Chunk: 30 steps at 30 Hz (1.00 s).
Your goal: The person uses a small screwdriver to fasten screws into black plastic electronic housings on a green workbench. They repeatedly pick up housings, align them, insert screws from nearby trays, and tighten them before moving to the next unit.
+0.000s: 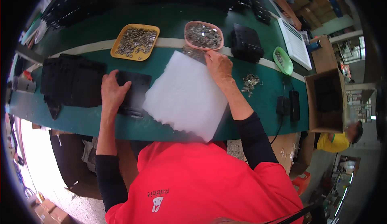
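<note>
Fingers (114,75) spread, left hand (112,92) at panel (134,99); right hand (220,67), grip unclear, by pink dish (221,42); foam (187,95) between; panel's long axis outward

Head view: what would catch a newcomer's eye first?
The large white sheet would probably come first, in the centre between the left hand and right hand. Next, the red shirt fills the lower middle. Beyond the sheet, the yellow tray and pink tray hold small shiny pieces.

Panels (74,81) left of sheet (185,97)
</note>
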{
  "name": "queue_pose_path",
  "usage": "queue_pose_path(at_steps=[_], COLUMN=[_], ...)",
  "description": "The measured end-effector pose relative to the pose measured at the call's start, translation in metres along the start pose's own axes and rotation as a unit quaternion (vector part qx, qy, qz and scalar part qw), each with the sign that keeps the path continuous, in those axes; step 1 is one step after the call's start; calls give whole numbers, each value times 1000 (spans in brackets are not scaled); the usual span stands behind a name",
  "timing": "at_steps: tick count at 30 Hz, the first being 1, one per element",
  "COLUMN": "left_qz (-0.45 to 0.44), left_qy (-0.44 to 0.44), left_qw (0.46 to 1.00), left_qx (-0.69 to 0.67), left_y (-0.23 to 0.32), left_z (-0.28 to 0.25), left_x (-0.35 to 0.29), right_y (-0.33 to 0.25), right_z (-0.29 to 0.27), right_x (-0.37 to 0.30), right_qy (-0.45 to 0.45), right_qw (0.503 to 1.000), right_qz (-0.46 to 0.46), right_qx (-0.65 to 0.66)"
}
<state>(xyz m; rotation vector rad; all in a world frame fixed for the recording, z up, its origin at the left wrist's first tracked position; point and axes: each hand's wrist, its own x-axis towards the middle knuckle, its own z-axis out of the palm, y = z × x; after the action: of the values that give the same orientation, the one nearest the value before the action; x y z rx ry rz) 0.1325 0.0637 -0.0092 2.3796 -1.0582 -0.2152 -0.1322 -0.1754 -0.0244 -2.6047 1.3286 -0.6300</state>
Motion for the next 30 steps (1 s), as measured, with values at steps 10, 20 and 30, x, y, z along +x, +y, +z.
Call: queue_pose_path(at_steps=[10, 20, 30], left_qz=[217, 272, 284], left_qy=[42, 4, 258], left_qw=[973, 953, 922], left_qx=[72, 132, 56], left_y=[0, -17, 36], left_z=[2, 5, -42], left_x=[-1, 12, -20], right_y=[69, 108, 108], right_z=[-86, -119, -102], right_x=[-31, -97, -100], right_qy=[66, -50, -59], right_qw=[993, 994, 998], right_qz=[60, 50, -33], right_qx=[83, 79, 8])
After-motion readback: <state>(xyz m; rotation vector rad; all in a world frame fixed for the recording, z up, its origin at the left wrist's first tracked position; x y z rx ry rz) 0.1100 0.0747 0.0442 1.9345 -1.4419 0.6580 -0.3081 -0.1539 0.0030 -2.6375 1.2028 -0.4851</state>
